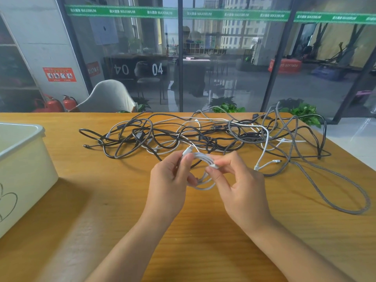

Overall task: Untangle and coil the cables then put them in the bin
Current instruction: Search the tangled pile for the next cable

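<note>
Left hand and right hand both pinching a small white cable coil, held above the wooden table; tangled cables just behind the coil; cream bin far left of it

Held coil: white, plain.
Tangle: glossy black, white, and grey-and-black braided weave.
Braided loop, right edge of table: grey herringbone.
Table: honey-yellow wood grain.
Bin, left edge: cream, black line drawing on side.
</note>
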The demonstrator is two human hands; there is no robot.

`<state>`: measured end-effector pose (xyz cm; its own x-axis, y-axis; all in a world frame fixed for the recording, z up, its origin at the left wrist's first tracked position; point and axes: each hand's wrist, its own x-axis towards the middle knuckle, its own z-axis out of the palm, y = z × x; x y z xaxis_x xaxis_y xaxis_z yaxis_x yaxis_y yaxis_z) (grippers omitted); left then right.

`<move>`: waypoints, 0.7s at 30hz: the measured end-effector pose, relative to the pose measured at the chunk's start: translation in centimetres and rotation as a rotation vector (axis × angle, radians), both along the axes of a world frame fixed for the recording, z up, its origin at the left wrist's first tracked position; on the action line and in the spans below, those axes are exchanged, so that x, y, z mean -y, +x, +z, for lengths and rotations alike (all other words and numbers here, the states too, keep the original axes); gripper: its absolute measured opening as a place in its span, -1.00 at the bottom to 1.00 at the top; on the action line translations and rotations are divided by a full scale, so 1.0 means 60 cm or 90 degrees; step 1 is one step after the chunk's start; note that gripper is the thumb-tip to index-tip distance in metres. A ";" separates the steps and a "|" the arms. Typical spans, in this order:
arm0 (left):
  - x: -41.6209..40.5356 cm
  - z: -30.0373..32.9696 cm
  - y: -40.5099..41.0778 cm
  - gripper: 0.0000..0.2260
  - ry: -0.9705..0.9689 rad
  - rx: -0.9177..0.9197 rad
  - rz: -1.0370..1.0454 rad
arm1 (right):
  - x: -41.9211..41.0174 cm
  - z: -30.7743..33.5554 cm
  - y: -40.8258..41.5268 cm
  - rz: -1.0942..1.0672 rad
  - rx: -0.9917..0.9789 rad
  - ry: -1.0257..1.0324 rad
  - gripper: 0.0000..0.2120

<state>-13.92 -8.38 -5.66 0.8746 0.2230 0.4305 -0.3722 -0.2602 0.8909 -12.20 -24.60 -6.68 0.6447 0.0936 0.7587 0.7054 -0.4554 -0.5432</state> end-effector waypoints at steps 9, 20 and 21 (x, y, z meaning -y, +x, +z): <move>0.005 0.011 -0.001 -0.72 -0.109 -0.028 -0.031 | -0.009 0.020 0.006 0.274 -0.507 0.531 -0.78; 0.001 0.000 -0.002 -0.59 -0.184 -0.119 -0.129 | 0.000 0.002 0.009 0.178 -0.351 0.228 -0.82; 0.001 0.000 -0.001 -0.58 -0.188 -0.124 -0.133 | 0.002 0.001 0.010 0.182 -0.362 0.226 -0.81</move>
<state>-13.99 -8.46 -5.67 0.9729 0.1213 0.1967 -0.2072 0.0811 0.9749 -11.58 -24.70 -6.59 0.9353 0.1282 0.3297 0.3352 -0.0236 -0.9418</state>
